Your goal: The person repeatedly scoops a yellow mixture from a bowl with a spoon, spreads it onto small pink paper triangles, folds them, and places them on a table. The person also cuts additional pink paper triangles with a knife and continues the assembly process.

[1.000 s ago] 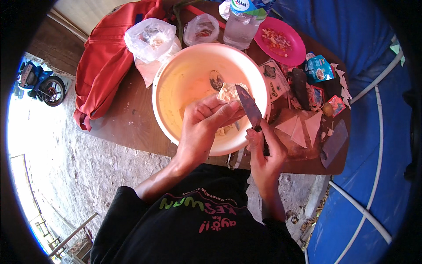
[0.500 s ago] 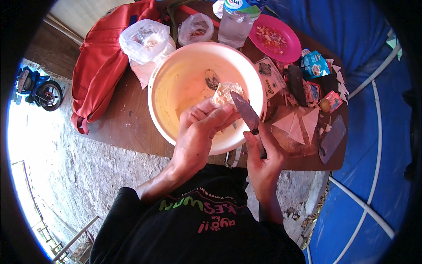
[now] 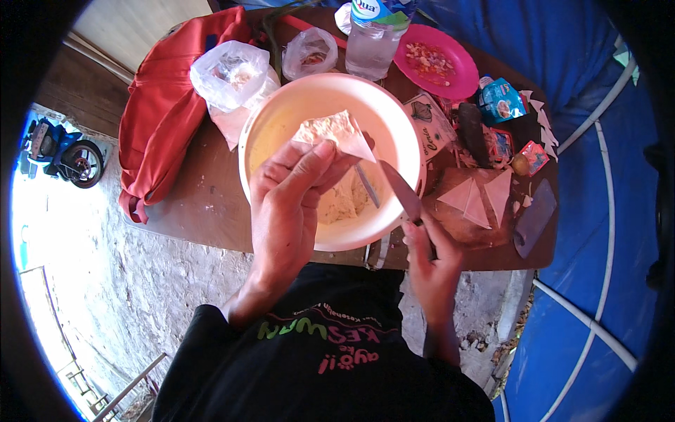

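Over the white basin (image 3: 247, 158), my left hand (image 3: 285, 200) pinches a pale, flat-sided triangular piece (image 3: 330, 130) topped with lumpy paste. My right hand (image 3: 432, 260) is closed round a knife (image 3: 402, 191). The blade slants up to the left, its tip beside the lower right corner of the piece; I cannot tell if they touch. More pale paste (image 3: 341, 204) lies in the basin, with a slim grey utensil handle (image 3: 368, 186) leaning in it. Pale triangular pieces (image 3: 465, 200) rest on the wooden cutting board (image 3: 450, 232) to the right.
Behind the basin stand a large water bottle (image 3: 374, 46), a pink plate (image 3: 467, 74) of chopped bits and two plastic bags (image 3: 228, 77). A red bag (image 3: 165, 105) lies left. Packets (image 3: 503, 100) and a grey flat blade (image 3: 534, 218) sit right, near the table edge.
My left hand has moved left with the piece and turned it, so a smooth pale side shows. The knife has come off the paste, lower and to the right.
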The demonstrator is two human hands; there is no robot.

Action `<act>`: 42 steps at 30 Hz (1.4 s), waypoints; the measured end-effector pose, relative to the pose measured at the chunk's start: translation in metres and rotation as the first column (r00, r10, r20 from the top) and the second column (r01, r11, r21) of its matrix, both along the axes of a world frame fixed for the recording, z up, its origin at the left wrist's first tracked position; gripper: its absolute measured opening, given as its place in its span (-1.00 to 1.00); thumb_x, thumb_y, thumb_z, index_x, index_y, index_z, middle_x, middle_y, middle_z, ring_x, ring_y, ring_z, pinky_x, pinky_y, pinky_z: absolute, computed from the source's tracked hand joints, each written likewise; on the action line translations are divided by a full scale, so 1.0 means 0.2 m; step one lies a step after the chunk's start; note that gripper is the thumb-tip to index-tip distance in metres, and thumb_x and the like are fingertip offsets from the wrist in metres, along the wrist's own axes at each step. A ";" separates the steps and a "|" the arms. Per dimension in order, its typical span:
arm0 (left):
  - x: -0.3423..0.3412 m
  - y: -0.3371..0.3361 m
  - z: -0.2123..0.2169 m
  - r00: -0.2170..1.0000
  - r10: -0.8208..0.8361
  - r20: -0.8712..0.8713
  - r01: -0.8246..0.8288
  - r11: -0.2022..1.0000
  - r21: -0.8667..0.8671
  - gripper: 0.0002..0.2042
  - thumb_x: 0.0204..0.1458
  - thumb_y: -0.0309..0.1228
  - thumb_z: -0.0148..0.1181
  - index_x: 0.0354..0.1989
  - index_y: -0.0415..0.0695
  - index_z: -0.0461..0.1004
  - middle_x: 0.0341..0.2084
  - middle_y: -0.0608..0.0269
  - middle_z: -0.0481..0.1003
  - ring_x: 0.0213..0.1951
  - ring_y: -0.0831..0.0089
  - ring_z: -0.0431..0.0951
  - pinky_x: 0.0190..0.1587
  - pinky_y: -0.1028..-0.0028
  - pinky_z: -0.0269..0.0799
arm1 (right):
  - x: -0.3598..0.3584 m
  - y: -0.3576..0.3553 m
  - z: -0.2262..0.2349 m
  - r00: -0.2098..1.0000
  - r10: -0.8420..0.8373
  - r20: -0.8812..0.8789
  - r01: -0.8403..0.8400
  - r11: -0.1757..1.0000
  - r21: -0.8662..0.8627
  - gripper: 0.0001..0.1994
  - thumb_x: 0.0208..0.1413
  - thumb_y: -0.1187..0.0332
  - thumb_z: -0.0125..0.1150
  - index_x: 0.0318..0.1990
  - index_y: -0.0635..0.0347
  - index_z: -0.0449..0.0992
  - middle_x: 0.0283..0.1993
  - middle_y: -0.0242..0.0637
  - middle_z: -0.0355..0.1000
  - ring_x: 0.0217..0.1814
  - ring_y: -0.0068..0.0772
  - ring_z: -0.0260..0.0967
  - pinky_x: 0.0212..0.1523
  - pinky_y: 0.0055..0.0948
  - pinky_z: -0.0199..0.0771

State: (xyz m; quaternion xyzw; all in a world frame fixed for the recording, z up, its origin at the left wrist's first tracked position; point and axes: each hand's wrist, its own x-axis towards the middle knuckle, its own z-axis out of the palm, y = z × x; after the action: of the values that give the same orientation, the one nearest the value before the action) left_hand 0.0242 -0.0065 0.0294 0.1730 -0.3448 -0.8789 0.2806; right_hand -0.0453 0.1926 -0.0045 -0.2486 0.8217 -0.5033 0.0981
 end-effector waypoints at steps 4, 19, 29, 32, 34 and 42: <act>0.00 -0.06 0.01 0.992 0.107 0.062 -0.099 0.989 -0.111 -0.86 0.26 -0.51 0.12 -0.17 -0.34 0.55 -0.22 0.05 0.63 -0.10 0.28 0.67 0.18 0.28 0.51 | -0.04 0.16 0.00 0.923 -0.166 0.346 0.227 0.963 -0.146 -0.67 0.36 0.30 0.16 0.16 0.32 0.51 -0.42 -0.45 0.46 -0.52 -0.79 0.20 -0.47 -0.68 0.23; -0.03 -0.12 -0.11 0.950 -0.161 0.266 0.242 0.921 -0.307 -0.86 0.21 -0.54 0.16 -0.16 -0.35 0.57 -0.25 0.00 0.65 -0.15 0.26 0.69 0.13 0.23 0.55 | -0.14 0.07 -0.17 0.972 -0.232 -0.046 0.235 0.920 0.313 -0.50 0.19 0.40 0.15 0.28 0.34 0.30 -0.04 0.21 0.48 -0.11 0.14 0.55 -0.18 -0.02 0.55; -0.07 -0.12 -0.11 0.890 -0.321 0.325 0.421 0.851 -0.313 -0.79 0.19 -0.54 0.18 -0.06 -0.39 0.57 -0.23 0.08 0.65 -0.15 0.38 0.67 0.09 0.39 0.54 | -0.32 -0.14 -0.08 0.932 -0.238 -0.274 0.340 0.838 0.427 -0.62 0.25 0.21 0.15 0.00 0.39 0.55 -0.34 0.07 0.54 -0.23 0.09 0.55 -0.21 -0.10 0.49; -0.04 -0.12 -0.05 0.880 -0.352 0.319 0.464 0.782 -0.417 -0.83 0.19 -0.57 0.21 -0.10 -0.37 0.59 -0.30 0.19 0.65 -0.23 0.60 0.60 -0.12 0.58 0.48 | -0.25 -0.09 0.02 0.959 -0.248 -0.139 0.239 0.968 -0.074 -0.52 0.38 0.04 0.05 0.01 0.36 0.60 -0.25 -0.12 0.61 -0.24 -0.30 0.56 -0.18 -0.29 0.52; -0.03 -0.11 -0.02 0.853 -0.441 0.279 0.522 0.731 -0.439 -0.83 0.19 -0.61 0.21 -0.08 -0.36 0.59 -0.30 0.23 0.65 -0.23 0.64 0.57 -0.16 0.62 0.44 | -0.20 -0.05 0.06 0.969 0.028 0.244 0.057 0.941 -0.333 -0.43 0.43 -0.02 -0.09 0.01 0.39 0.61 -0.13 -0.15 0.63 -0.16 -0.34 0.56 -0.10 -0.33 0.52; -0.07 -0.12 -0.01 0.660 -0.665 0.350 0.750 0.556 -0.359 -0.79 0.19 -0.61 0.19 -0.02 -0.39 0.56 -0.21 0.24 0.62 -0.14 0.61 0.56 -0.07 0.60 0.45 | -0.23 -0.10 -0.01 0.549 0.556 0.625 0.154 0.667 -0.729 -0.38 0.45 0.01 -0.28 0.19 0.49 0.43 0.17 0.08 0.49 0.23 -0.15 0.45 0.30 -0.19 0.31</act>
State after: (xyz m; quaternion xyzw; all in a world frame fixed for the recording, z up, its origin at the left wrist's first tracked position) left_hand 0.0108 -0.0305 0.0268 0.0209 -0.6116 -0.7851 -0.0956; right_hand -0.0921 0.1727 -0.0073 -0.1087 0.3777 -0.8173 0.4213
